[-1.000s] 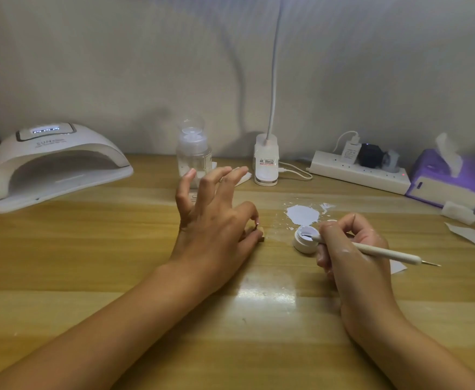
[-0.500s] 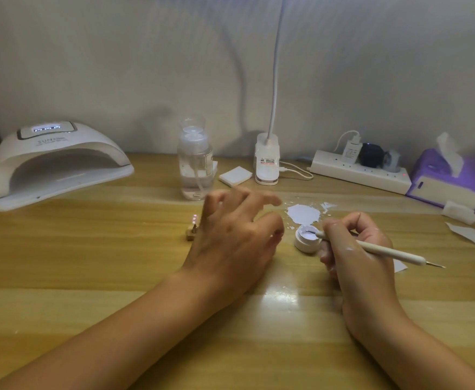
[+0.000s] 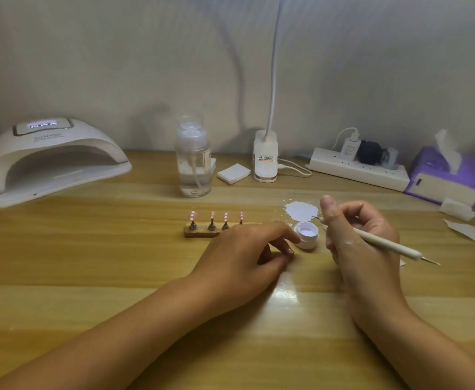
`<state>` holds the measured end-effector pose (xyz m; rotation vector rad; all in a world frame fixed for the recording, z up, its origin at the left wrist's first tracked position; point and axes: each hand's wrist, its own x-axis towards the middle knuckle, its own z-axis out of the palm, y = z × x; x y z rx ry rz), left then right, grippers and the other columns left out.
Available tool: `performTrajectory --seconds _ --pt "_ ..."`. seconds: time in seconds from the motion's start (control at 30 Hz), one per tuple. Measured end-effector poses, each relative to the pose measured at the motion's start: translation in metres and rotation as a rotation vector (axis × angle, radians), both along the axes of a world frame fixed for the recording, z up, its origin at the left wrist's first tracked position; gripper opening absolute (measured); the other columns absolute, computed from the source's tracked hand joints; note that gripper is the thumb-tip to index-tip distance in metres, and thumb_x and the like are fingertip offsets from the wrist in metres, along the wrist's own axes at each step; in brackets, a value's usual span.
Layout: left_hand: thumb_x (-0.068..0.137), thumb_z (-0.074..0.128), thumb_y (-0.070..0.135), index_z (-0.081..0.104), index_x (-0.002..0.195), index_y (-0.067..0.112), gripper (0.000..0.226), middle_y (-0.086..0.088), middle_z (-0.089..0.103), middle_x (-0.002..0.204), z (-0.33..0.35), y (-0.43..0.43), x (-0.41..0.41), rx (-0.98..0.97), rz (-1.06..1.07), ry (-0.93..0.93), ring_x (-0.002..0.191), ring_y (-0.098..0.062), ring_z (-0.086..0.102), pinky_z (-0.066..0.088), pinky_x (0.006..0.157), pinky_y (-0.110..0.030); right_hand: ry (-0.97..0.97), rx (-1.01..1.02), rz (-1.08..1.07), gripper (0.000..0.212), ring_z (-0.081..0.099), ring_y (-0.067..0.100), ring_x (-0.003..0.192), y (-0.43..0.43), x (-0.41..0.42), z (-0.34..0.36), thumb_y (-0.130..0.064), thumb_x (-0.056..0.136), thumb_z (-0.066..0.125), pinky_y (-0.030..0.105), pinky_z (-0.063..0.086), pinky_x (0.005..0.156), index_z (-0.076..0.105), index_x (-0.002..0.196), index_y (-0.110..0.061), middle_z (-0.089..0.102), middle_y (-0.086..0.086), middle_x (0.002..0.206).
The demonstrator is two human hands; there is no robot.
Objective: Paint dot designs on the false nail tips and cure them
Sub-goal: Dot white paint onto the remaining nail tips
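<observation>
Four pink nail tips [image 3: 212, 215] stand up on little pegs in a wooden holder [image 3: 199, 234] in the middle of the table [image 3: 90, 263]. Pale dots show on them. The left hand [image 3: 244, 251] rests on the table and covers the right end of the holder. Its grip is loose, with bent fingers, and it pinches nothing that I can see. Its pointing finger reaches right up to a small white jar [image 3: 307, 235] that is open on top; I cannot tell if they touch. The right hand [image 3: 363, 243] is just to the right of the jar. Its grip pinches a thin white dotting pen [image 3: 394, 247]. The pen's front tip pokes out above the jar, beside a patch of white paint [image 3: 301, 209] on the table. The back end of the pen points off to the right. The white curing lamp [image 3: 53, 159] sits far to the left by the wall, with lights on its top. A clear bottle [image 3: 193, 164], a desk lamp [image 3: 265, 156], a power strip [image 3: 357, 170] and a purple tissue box [image 3: 439, 178] stand along the back.
</observation>
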<state>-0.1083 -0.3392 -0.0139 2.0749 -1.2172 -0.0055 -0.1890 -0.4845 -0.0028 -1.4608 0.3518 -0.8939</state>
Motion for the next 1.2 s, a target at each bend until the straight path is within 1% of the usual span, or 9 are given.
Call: performTrajectory --seconds 0.1,0.2,0.27,0.5,0.63,0.8,0.9,1.03,1.2 --pt "0.088 0.062 0.029 0.06 0.107 0.037 0.021 0.024 0.066 0.097 0.0 0.0 -0.001 0.014 0.047 -0.022 0.076 0.006 0.058 0.05 0.07 -0.027 0.034 -0.003 0.009 0.025 0.046 0.002 0.045 -0.001 0.001 -0.004 -0.038 0.087 0.071 0.009 0.034 0.045 0.06 0.076 -0.018 0.056 -0.008 0.055" --pt "0.086 0.062 0.042 0.058 0.1 0.038 0.015 0.025 0.064 0.097 0.002 0.001 -0.003 0.065 0.128 -0.091 0.074 0.019 0.048 0.034 0.061 -0.014 0.064 0.005 -0.005 0.021 0.047 0.002 0.047 -0.005 0.003 -0.007 -0.033 0.092 0.068 0.009 0.034 0.046 0.064 0.079 -0.018 0.059 -0.005 0.056" --pt "0.084 0.062 0.046 0.058 0.097 0.038 0.016 0.024 0.062 0.095 0.002 0.001 -0.003 0.076 0.141 -0.1 0.075 0.019 0.046 0.031 0.061 -0.013 0.074 0.022 -0.02 0.02 0.047 0.002 0.048 -0.008 0.004 -0.01 -0.033 0.094 0.067 0.009 0.035 0.047 0.065 0.082 -0.017 0.06 -0.004 0.057" --pt "0.086 0.062 0.036 0.058 0.088 0.039 0.005 0.027 0.057 0.082 0.0 0.002 -0.002 0.025 0.144 -0.069 0.068 0.012 0.049 0.032 0.058 -0.022 0.102 -0.019 -0.004 0.025 0.049 0.003 0.047 -0.009 0.004 -0.01 -0.037 0.096 0.063 0.008 0.033 0.044 0.068 0.082 -0.017 0.061 -0.005 0.058" --pt "0.085 0.066 0.029 0.064 0.085 0.038 0.009 0.033 0.058 0.074 0.0 0.001 0.002 -0.011 0.111 -0.002 0.066 0.015 0.05 0.032 0.059 -0.019 0.13 -0.019 0.002 0.027 0.043 0.003 0.044 -0.011 0.005 -0.01 -0.037 0.096 0.063 0.01 0.032 0.042 0.067 0.079 -0.015 0.059 -0.005 0.056" --pt "0.084 0.073 0.028 0.072 0.085 0.035 0.008 0.024 0.067 0.083 0.002 0.002 0.006 -0.054 0.041 0.123 0.058 0.016 0.051 0.03 0.057 -0.007 0.187 0.058 0.048 0.02 0.042 0.005 0.04 -0.016 0.006 -0.009 -0.034 0.095 0.066 0.016 0.031 0.036 0.061 0.086 -0.017 0.062 -0.004 0.056" --pt "0.084 0.074 0.03 0.074 0.086 0.037 0.007 0.022 0.068 0.088 0.003 0.002 0.007 -0.055 0.035 0.158 0.055 0.011 0.051 0.033 0.059 -0.011 0.166 0.052 0.036 0.021 0.049 0.006 0.041 -0.017 0.005 -0.007 -0.029 0.093 0.07 0.017 0.038 0.038 0.054 0.085 -0.018 0.068 0.001 0.059" --pt "0.087 0.069 0.034 0.075 0.096 0.039 0.012 0.017 0.066 0.094 0.005 0.003 0.009 0.022 0.036 0.127 0.062 0.0 0.05 0.04 0.065 -0.021 0.118 -0.062 -0.065 0.031 0.046 0.008 0.038 -0.018 0.003 -0.007 -0.024 0.092 0.07 0.017 0.034 0.038 0.048 0.07 -0.022 0.064 0.003 0.054" --pt "0.088 0.067 0.033 0.074 0.1 0.04 0.014 0.016 0.065 0.097 0.005 0.005 0.01 0.06 0.025 0.109 0.067 0.002 0.05 0.043 0.069 -0.021 0.195 -0.057 -0.05 0.035 0.047 0.013 0.048 -0.02 0.003 -0.011 -0.025 0.089 0.069 0.028 0.033 0.053 0.053 0.059 -0.031 0.066 0.004 0.057"
